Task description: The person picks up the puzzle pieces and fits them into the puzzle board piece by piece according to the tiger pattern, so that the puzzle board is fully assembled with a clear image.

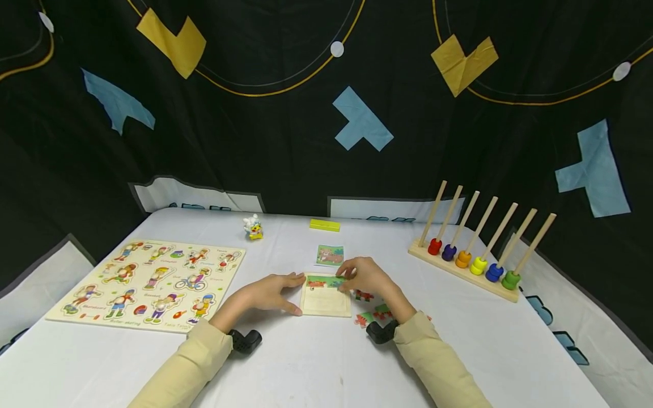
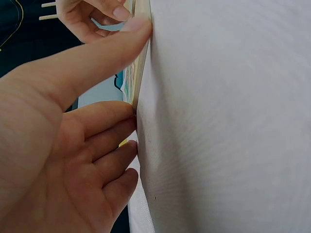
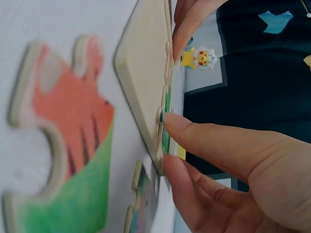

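Observation:
A small wooden puzzle tray (image 1: 326, 305) lies flat in front of me, with colourful pieces along its far side and bare wood nearer me. My left hand (image 1: 267, 292) rests against its left edge, thumb at the near corner and fingers fairly straight by the far one. At the far right of the tray, my right hand (image 1: 364, 275) pinches a green puzzle piece (image 1: 333, 281) between thumb and fingers; the fingers partly cover it. Loose pieces lie right of the tray, among them an orange-and-green striped piece (image 3: 80, 131) close to the right wrist.
Behind the tray lies a picture card (image 1: 330, 255), then a yellow block (image 1: 324, 225) and a small toy figure (image 1: 253, 227). A large picture pegboard (image 1: 148, 283) covers the left side. A wooden rack with upright pegs and coloured beads (image 1: 464, 266) stands at right.

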Demonstrator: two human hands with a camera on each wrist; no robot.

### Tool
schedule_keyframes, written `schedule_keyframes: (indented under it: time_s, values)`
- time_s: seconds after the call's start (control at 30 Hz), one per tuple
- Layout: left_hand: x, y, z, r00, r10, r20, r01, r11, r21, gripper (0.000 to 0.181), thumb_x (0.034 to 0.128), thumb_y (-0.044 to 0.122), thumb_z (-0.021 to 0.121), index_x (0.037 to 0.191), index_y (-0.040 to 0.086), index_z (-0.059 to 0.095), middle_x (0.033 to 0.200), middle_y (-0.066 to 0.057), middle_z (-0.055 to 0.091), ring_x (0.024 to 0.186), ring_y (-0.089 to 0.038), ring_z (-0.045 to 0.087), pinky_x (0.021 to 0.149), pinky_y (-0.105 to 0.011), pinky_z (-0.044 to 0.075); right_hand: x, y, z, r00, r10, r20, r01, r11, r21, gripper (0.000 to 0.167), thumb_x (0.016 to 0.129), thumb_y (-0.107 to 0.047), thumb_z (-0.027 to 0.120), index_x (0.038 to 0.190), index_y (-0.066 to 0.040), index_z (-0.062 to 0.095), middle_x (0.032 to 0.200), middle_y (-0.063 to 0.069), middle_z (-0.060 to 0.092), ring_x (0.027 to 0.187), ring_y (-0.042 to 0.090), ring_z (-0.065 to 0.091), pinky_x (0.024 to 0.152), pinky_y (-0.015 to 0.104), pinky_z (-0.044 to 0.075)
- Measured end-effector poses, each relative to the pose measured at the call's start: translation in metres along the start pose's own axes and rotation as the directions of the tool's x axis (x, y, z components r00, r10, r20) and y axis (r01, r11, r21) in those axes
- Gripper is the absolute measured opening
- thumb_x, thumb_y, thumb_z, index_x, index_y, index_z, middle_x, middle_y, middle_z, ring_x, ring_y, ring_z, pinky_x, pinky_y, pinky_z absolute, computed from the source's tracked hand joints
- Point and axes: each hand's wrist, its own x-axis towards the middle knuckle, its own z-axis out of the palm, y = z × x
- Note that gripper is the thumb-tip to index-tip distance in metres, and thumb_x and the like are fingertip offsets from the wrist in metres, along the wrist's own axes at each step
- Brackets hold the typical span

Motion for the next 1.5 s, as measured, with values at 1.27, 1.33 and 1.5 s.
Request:
schedule_keyframes:
  time_s: [1.27, 1.33, 1.5]
  values:
    - [-0.002, 0.003, -0.002, 1.0, 0.015, -0.006, -0.015, 1.0, -0.002, 0.084, 0.08, 0.035, 0.078, 0.145, -0.001, 0.04, 0.154, -0.014, 0.031, 0.142, -0.033, 0.024, 0.115, -0.049, 0.02, -0.024, 0.01, -0.044, 0.992, -0.127, 0.018, 0.128, 0.99, -0.062, 0.028, 0.085, -0.012, 0.074, 0.112, -0.004, 0.07, 0.099, 0.012, 0.069, 0.087, 0.022, 0.063, 0.071, 0.03, 0.053]
    - [-0.002, 0.002, -0.002, 1.0, 0.016, -0.008, -0.016, 1.0, -0.005, 0.084, 0.0801, 0.035, 0.078, 0.145, -0.001, 0.039, 0.154, -0.014, 0.03, 0.142, -0.033, 0.024, 0.114, -0.049, 0.02, -0.027, 0.014, -0.046, 0.99, -0.142, 0.017, 0.143, 0.987, -0.072, 0.028, 0.086, -0.013, 0.074, 0.112, -0.003, 0.069, 0.099, 0.013, 0.069, 0.087, 0.021, 0.063, 0.071, 0.03, 0.053]
    - [-0.002, 0.002, -0.001, 1.0, 0.018, -0.007, -0.018, 1.0, -0.01, 0.083, 0.0802, 0.035, 0.078, 0.145, -0.002, 0.039, 0.153, -0.015, 0.031, 0.142, -0.033, 0.024, 0.114, -0.05, 0.02, -0.035, 0.02, -0.051, 0.99, -0.137, 0.015, 0.138, 0.987, -0.083, 0.029, 0.086, -0.013, 0.073, 0.113, -0.004, 0.069, 0.102, 0.014, 0.069, 0.088, 0.022, 0.063, 0.073, 0.03, 0.053]
